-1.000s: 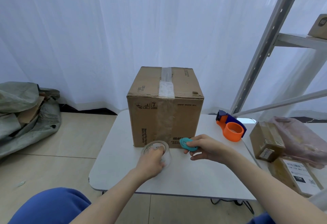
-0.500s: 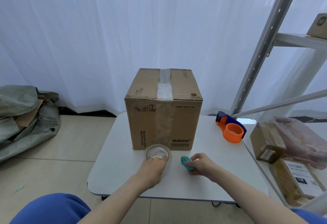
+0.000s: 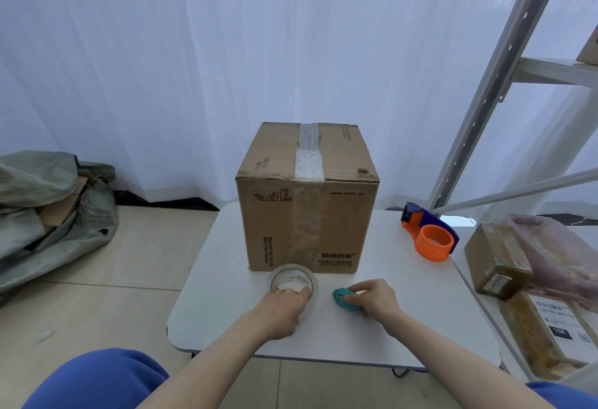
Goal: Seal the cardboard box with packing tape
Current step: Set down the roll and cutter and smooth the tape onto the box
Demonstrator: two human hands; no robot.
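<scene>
tape roll (image 3: 293, 283) touching box (image 3: 307, 211) base.

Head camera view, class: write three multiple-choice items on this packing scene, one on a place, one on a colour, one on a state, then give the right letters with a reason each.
1. Where does the orange tape dispenser stand on the table?
A. right of the cardboard box
B. on top of the box
C. on the floor

2. What colour is the small cutter under the right hand?
A. red
B. teal
C. black

3. What is the state of the cardboard box top?
A. flaps standing open
B. flaps missing
C. flaps closed, with a strip of tape along the seam

Answers:
1 A: the dispenser sits on the table to the box's right, apart from it.
2 B: the part showing past the fingers is teal.
3 C: clear tape runs across the top and down the front face, while the left hand rests on the tape roll lying flat before the box.
</scene>
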